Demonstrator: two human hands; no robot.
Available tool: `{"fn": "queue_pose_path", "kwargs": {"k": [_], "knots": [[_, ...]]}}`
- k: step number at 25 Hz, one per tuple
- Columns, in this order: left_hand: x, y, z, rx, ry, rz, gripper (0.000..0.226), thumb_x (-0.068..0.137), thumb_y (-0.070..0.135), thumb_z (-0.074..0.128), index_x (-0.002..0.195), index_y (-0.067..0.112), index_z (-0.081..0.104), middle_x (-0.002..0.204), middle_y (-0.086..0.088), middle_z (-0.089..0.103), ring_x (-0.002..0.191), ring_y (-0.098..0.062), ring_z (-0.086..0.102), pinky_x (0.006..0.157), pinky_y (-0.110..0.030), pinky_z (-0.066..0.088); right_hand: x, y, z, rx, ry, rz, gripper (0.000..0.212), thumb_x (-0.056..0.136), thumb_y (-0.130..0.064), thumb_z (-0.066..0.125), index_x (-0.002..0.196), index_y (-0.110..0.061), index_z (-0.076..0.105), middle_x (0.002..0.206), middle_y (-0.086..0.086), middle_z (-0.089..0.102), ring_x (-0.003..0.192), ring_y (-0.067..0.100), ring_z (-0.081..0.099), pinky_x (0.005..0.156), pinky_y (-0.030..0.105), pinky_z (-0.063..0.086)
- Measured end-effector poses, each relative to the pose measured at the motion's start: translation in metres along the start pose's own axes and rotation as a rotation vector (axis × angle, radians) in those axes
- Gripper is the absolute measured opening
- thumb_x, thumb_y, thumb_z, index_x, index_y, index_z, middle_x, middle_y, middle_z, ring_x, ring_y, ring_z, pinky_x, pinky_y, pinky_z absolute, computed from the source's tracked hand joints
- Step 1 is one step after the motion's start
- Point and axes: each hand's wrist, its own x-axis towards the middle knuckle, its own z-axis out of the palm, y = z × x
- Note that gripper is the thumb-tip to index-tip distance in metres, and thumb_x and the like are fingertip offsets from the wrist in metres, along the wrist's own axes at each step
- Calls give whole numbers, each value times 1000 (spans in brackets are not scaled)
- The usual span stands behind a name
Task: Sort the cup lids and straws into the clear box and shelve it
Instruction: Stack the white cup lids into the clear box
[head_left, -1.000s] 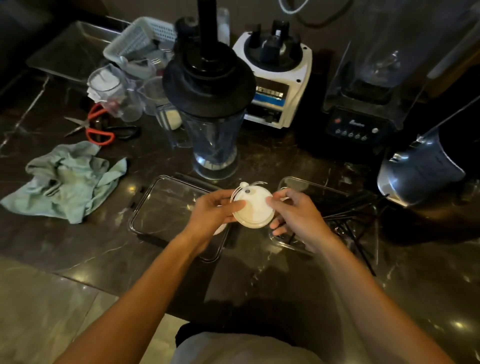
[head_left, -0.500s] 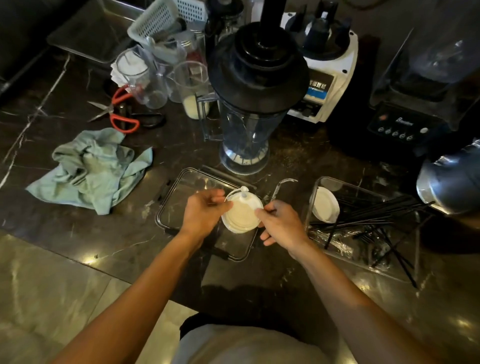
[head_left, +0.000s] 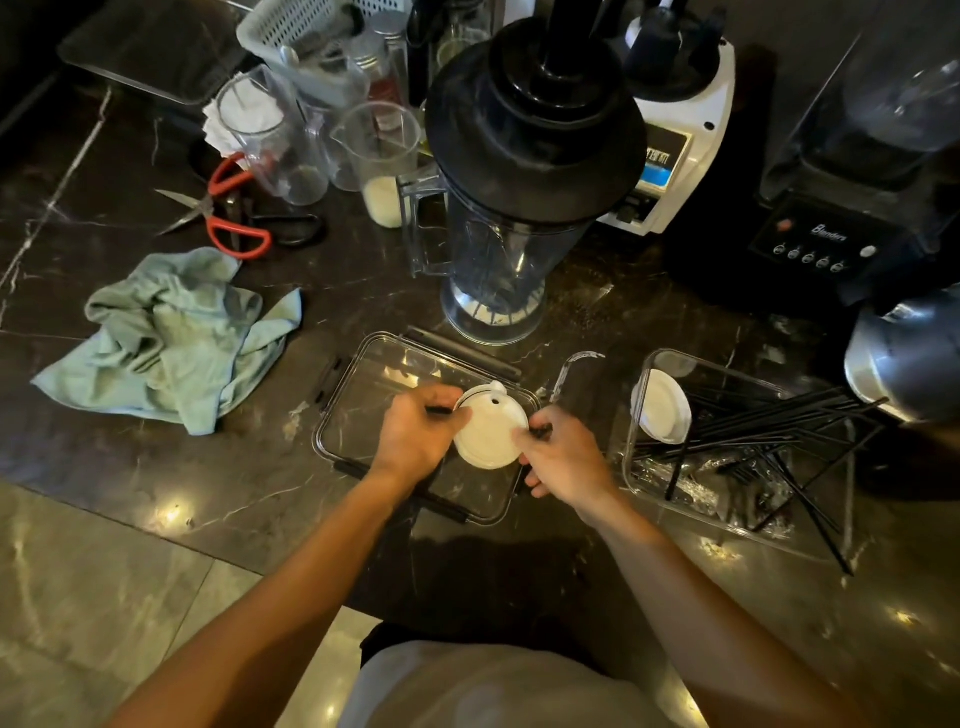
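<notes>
Both my hands hold a white cup lid (head_left: 491, 434) over the flat clear box lid (head_left: 363, 395) on the dark counter. My left hand (head_left: 418, 434) pinches the cup lid's left edge; my right hand (head_left: 563, 457) grips its right edge. To the right stands the clear box (head_left: 737, 525). Another white cup lid (head_left: 662, 405) leans inside the box's left end. Several black straws (head_left: 769, 421) lie across the box, some sticking out over its right rim.
A clear blender jug with a black lid (head_left: 519, 171) stands just behind my hands. Beyond are a white blender base (head_left: 675, 156), a black blender (head_left: 841, 223) and a metal jug (head_left: 909, 358). A green cloth (head_left: 171, 332), red scissors (head_left: 228, 218) and measuring cups (head_left: 384, 156) lie at left.
The view has shifted, so the hands and lid now appear lower and left, over the flat box lid. The clear box with straws and a cup lid has come fully into sight.
</notes>
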Motion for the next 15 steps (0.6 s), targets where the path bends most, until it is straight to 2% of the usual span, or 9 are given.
{"fn": "queue_pose_path", "kwargs": {"k": [9,12,13,15], "knots": [[-4,16,-8,194,-60,63,19,92,18,75,111,19,77,104,9,77,101,-7,70,97,-37,58,3,-6,1,-100,16,23,17,101,-33,63,110,-21,56,97,2,70,72,15,73,55,29,62],[-13,28,-6,261,-21,115,22,91,24,75,114,23,74,104,12,74,101,-9,70,91,-41,60,-2,-8,-3,-221,82,-30,24,99,-43,63,107,-21,57,89,-3,69,72,15,72,63,37,65],[-14,35,-4,273,-5,142,26,91,25,75,117,22,72,106,11,73,101,-10,70,90,-39,60,-6,-9,-8,-209,77,-51,25,100,-45,62,106,-22,58,89,-4,68,72,15,72,65,38,65],[-14,53,7,239,8,219,34,89,26,78,121,18,71,112,8,73,104,-10,69,92,-33,58,-15,-11,-24,-71,53,-75,20,101,-42,62,108,-23,59,94,-5,65,70,14,71,58,30,62]]}}
